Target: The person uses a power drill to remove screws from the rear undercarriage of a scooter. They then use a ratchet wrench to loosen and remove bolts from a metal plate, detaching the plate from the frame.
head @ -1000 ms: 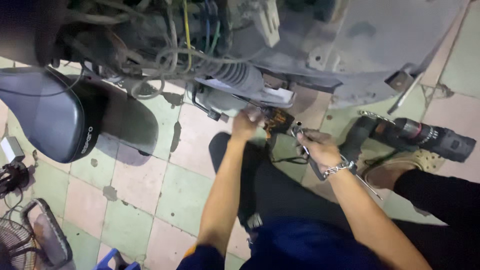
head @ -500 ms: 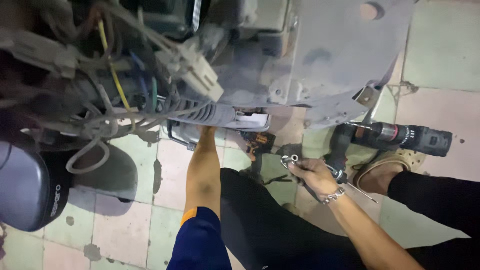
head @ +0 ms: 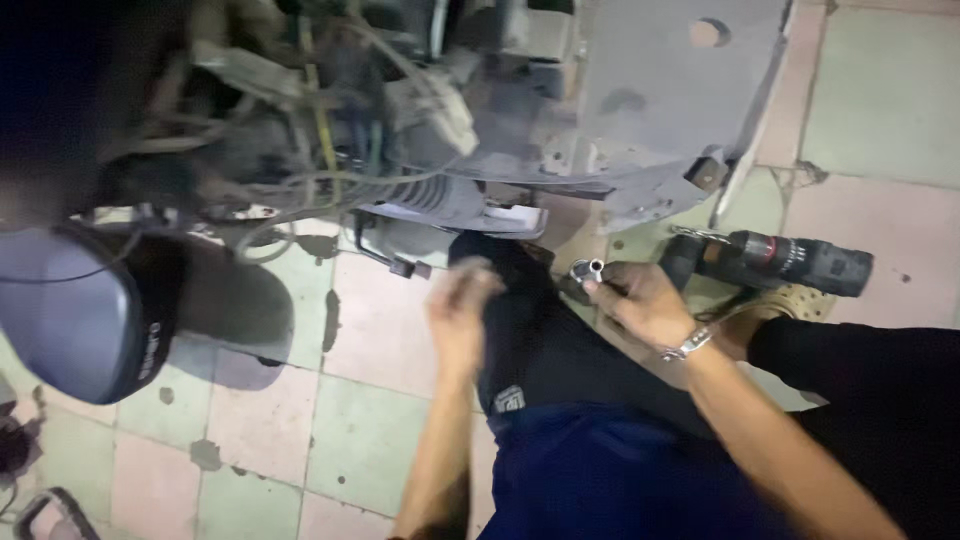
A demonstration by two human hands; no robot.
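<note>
Pinching the small metal socket in my right hand, fingers closed on it beside the drill under the scooter, I'd keep it steady while my blurry left hand, loosely curled and seemingly empty, hangs nearby.

Both forearms bare. Right hand: silver chain bracelet at wrist. Left hand blurred, unadorned. Black trousers with small pale label; dark blue garment at waist.
</note>
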